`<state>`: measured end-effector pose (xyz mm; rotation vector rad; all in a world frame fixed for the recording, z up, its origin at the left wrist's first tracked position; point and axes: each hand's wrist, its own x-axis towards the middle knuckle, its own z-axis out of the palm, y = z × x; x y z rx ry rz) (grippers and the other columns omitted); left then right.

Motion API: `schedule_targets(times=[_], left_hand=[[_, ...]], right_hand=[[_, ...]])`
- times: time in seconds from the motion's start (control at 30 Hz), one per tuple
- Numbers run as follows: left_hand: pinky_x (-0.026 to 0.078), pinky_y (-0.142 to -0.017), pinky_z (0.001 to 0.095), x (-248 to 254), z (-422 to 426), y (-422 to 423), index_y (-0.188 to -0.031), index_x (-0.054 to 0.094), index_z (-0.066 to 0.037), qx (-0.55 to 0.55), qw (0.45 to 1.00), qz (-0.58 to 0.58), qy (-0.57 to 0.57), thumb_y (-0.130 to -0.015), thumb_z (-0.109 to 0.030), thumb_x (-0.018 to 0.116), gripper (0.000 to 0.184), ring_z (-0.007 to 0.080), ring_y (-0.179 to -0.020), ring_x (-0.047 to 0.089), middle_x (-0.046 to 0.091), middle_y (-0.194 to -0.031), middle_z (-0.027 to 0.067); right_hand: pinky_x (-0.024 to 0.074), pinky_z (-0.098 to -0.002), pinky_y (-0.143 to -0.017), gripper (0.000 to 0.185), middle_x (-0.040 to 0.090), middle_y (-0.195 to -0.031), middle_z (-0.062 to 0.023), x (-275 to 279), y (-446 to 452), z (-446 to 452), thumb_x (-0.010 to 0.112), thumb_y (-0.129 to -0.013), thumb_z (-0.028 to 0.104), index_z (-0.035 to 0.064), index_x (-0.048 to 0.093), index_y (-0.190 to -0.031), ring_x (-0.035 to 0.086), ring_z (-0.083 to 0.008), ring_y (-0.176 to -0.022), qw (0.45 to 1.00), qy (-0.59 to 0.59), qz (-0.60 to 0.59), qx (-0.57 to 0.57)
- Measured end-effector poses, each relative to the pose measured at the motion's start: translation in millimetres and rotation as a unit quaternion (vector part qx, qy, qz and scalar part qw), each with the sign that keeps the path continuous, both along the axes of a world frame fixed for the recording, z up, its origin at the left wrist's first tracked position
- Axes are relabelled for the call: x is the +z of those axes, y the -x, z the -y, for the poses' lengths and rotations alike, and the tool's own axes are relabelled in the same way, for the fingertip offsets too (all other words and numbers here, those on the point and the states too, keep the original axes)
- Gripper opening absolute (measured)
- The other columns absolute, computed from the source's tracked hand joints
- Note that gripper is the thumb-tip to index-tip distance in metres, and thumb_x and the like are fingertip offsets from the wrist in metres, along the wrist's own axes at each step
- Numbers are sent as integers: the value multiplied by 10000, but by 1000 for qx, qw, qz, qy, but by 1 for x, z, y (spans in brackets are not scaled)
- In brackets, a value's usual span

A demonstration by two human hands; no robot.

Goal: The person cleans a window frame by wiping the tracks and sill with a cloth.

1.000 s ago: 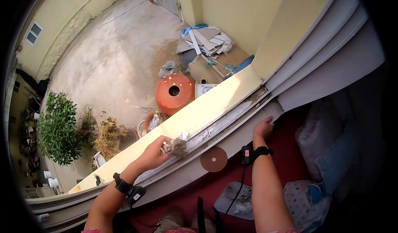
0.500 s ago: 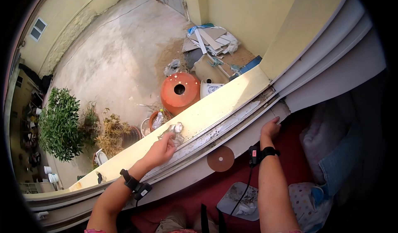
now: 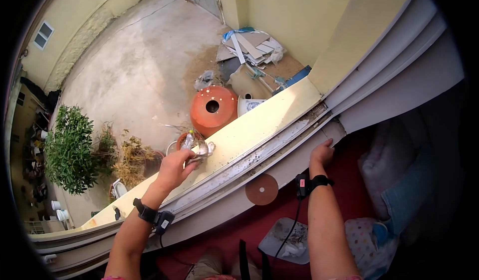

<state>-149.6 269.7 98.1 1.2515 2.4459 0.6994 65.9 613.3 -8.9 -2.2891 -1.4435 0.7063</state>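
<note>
My left hand (image 3: 173,169) pinches a crumpled, greyish wet-looking rag (image 3: 203,152) over the outer window ledge (image 3: 244,130). Whether the rag is cloth or tissue I cannot make out. Beside it runs the dirty white window track (image 3: 239,163), specked with dark grit. My right hand (image 3: 322,154) rests on the inner sill (image 3: 335,129) near the track's right end, with fingers partly extended and nothing seen in them. Between my arms, a round brown disc (image 3: 253,192) with a small centre hole lies at the sill's edge.
Below my right arm, a grey tray (image 3: 269,240) holds dirt and crumpled white paper. Bedding (image 3: 381,180) lies at the right. Outside stand an orange pot (image 3: 202,115), a green bush (image 3: 70,150) and a pile of boards (image 3: 254,45). Cables hang from both wrist devices.
My left hand has lifted the rag slightly and moved it left and outward, away from the track. My right hand stays on the sill. The view has shifted a little.
</note>
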Motion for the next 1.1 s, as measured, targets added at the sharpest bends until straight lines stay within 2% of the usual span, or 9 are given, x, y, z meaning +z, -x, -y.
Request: schedule_targets(times=[0.1,0.3,0.4,0.43,0.53,0.6,0.8,0.87,1.1], left_hand=[[468,-602,374,8,0,-18,-857,524,-63,-131,989,-61,-21,-687,-78,680,231,300,-682,576,560,-761,107],[476,-668,405,-14,12,-67,-862,563,-54,-103,986,101,80,-737,-155,625,171,331,-750,574,576,-791,136],[486,-633,371,-25,23,-73,-902,601,-41,-139,985,85,56,-718,-130,656,213,308,-723,590,590,-782,134],[464,-678,383,-22,24,-80,-992,589,-38,-125,985,83,85,-731,-150,648,290,307,-743,574,597,-788,131],[425,-725,394,1,12,-100,-1071,549,-17,-146,987,2,63,-745,-159,632,364,306,-777,550,601,-789,131],[391,-751,396,0,10,-106,-1108,511,13,-142,987,-5,73,-750,-165,621,414,305,-812,532,601,-812,139],[398,-743,397,-23,-7,-121,-1066,527,41,-130,984,-91,79,-751,-164,613,386,320,-764,511,559,-770,139],[398,-720,408,-23,-10,-125,-919,546,13,-110,987,-91,76,-720,-155,609,268,321,-760,510,546,-787,170],[407,-675,414,-31,-41,-122,-784,545,-5,-113,986,-90,87,-712,-117,579,138,314,-741,520,551,-745,159]], right_hand=[[460,-468,-819,636,596,-1005,-293,-1,1,0,293,-916,495,-65,509,-1126,576,-430,-942,1000,4,-9,-9],[453,-470,-833,631,584,-1031,-299,2,0,1,298,-917,490,-66,500,-1137,572,-429,-953,1000,13,-25,-12],[454,-465,-836,634,578,-1045,-300,0,0,2,299,-917,490,-65,492,-1154,571,-426,-961,999,10,-30,-23],[454,-465,-836,635,578,-1046,-298,-2,0,1,299,-917,490,-65,489,-1161,571,-424,-963,999,4,-31,-19],[456,-463,-832,634,580,-1048,-293,-2,0,1,303,-918,489,-64,486,-1169,571,-420,-966,999,0,-30,-16],[458,-461,-829,632,581,-1048,-291,-3,0,0,306,-918,488,-63,487,-1169,571,-418,-967,1000,2,-26,-18],[464,-459,-822,611,588,-1037,-282,-7,0,-3,327,-919,471,-69,497,-1148,574,-413,-964,999,-9,-27,-18],[464,-461,-822,606,586,-1040,-285,-8,0,0,333,-919,465,-71,499,-1146,574,-416,-960,999,-17,-31,-17],[470,-464,-809,596,583,-1045,-284,-9,1,0,341,-918,460,-70,503,-1138,574,-416,-957,998,-29,-51,-28]])
